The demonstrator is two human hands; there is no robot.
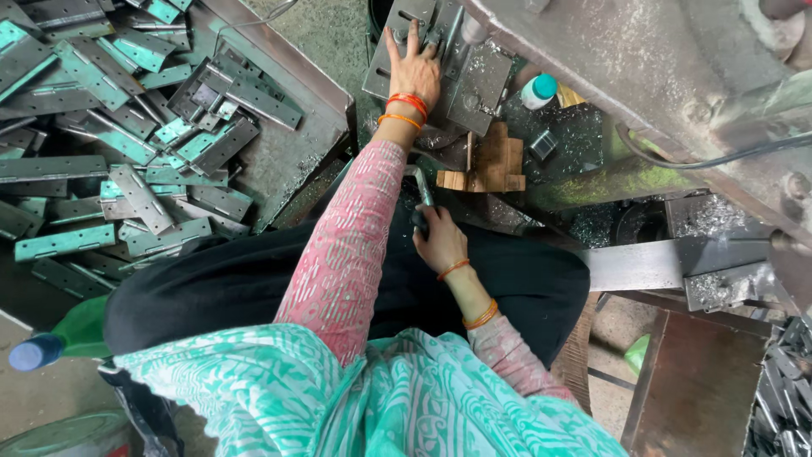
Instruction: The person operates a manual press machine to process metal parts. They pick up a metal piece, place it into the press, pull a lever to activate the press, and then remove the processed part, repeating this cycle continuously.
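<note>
Overhead, looking down: a person sits at a metal machine, both arms stretched forward over a black-clad lap.
Left hand: the left hand lies open, fingers spread flat, palm down on a grey metal plate at the machine's bed; red and orange bangles ring the wrist.
Metal plate: it lies flat under the palm, with slots visible at its left edge, just beside a second shaving-strewn steel block to its right.
Right hand: the right hand is closed around the dark grip of a bent metal lever, which rises from the fist toward the machine; orange bangles sit on this wrist too.
Lever: its grey bar shows above the knuckles, near the pink sleeve of the other arm; its upper end is hidden behind that arm.
Wooden blocks: a small stack of wooden blocks stands just beyond the lever, between the two hands and to the right.
Bottle: a white bottle with a teal cap rests near the steel block, among metal shavings.
Hinge pile: a heap of flat grey and teal-tinted metal hinges fills a tray-like counter on the left, well apart from both hands.
Green bottle: a green bottle with a blue cap lies at lower left beside the lap.
Machine frame: a heavy grey machine body slants across the upper right, with a dark cable running along it.
</note>
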